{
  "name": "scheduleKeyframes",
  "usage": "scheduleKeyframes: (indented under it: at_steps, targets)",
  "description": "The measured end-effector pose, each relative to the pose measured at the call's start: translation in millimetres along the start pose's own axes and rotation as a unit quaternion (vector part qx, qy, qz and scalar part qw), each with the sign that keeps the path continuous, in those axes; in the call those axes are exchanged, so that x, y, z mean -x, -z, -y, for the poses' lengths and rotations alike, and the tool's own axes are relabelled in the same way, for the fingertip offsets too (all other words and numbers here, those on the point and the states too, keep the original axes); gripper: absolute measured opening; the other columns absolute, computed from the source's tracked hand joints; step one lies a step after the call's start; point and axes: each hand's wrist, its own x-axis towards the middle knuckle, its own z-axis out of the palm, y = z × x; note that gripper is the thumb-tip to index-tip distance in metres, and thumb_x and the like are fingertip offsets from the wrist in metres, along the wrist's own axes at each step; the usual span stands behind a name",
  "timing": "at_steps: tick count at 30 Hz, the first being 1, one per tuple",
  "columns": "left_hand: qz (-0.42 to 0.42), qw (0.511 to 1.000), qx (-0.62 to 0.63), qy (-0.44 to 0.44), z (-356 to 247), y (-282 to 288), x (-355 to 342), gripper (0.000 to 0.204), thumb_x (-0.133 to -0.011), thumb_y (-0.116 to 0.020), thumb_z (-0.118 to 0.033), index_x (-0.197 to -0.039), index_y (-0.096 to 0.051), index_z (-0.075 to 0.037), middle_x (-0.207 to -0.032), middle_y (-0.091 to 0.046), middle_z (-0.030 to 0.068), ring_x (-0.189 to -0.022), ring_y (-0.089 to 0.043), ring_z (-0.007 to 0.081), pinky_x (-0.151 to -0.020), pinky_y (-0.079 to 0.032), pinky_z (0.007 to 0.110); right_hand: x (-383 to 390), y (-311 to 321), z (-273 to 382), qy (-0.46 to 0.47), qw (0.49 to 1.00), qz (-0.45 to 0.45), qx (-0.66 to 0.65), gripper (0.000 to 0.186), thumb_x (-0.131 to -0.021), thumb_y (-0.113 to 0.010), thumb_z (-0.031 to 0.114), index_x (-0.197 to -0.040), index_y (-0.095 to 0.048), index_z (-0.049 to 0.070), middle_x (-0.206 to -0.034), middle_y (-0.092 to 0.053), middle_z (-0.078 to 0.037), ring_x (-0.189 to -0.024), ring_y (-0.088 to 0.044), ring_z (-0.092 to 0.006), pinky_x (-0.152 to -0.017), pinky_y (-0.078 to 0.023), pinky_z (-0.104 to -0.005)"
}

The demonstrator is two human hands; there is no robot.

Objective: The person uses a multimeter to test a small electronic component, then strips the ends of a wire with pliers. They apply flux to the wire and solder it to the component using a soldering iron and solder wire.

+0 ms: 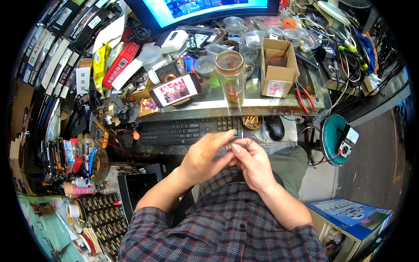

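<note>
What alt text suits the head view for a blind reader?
A person's left hand and right hand are close together, the right pinching a small item too hidden to identify. Beyond are a keyboard, a mouse and a cluttered desk with a lit phone, a clear bottle and an open cardboard box.

Downward fisheye view from head height

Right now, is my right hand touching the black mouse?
Apart. The head view shows your right hand below and left of the black mouse, with a clear gap between them.
</note>
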Motion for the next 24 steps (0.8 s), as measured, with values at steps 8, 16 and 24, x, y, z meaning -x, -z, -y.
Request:
scheduleKeyframes:
  at_steps: [8,16,24]
  targets:
    - [-0.035,0.897,-0.406,0.171,97,124,49,0.036,-0.100,-0.066,-0.003,-0.137,-0.065,-0.004,-0.120,-0.068,0.0189,-0.097,-0.072,0.0377,-0.084,-0.060,0.045,3,15,-11,-0.034,0.997,-0.014,0.064,0.024,-0.108,-0.070,0.026,-0.120,-0.069,0.005,-0.107,-0.075,-0.001,-0.087,-0.068,-0.0089,-0.075,-0.055,-0.0245]
    - [0.205,0.818,-0.526,0.107,147,183,16,0.040,-0.092,-0.066,-0.006,-0.132,-0.069,-0.008,-0.125,-0.071,0.0105,-0.106,-0.070,0.0322,-0.092,-0.060,0.042,9,14,-12,-0.036,0.996,0.007,0.078,0.022,-0.109,-0.067,0.024,-0.117,-0.068,0.004,-0.108,-0.074,-0.005,-0.088,-0.068,-0.0101,-0.075,-0.056,-0.0250]
    - [0.123,0.841,-0.510,0.132,137,179,15,0.017,-0.095,-0.072,-0.012,-0.106,-0.062,-0.003,-0.102,-0.069,0.0166,-0.098,-0.068,0.0394,-0.084,-0.056,0.049,12,15,14,0.015,0.988,-0.019,0.155,0.022,-0.109,-0.068,0.023,-0.117,-0.069,0.003,-0.103,-0.074,-0.001,-0.088,-0.065,-0.0069,-0.078,-0.055,-0.0258]
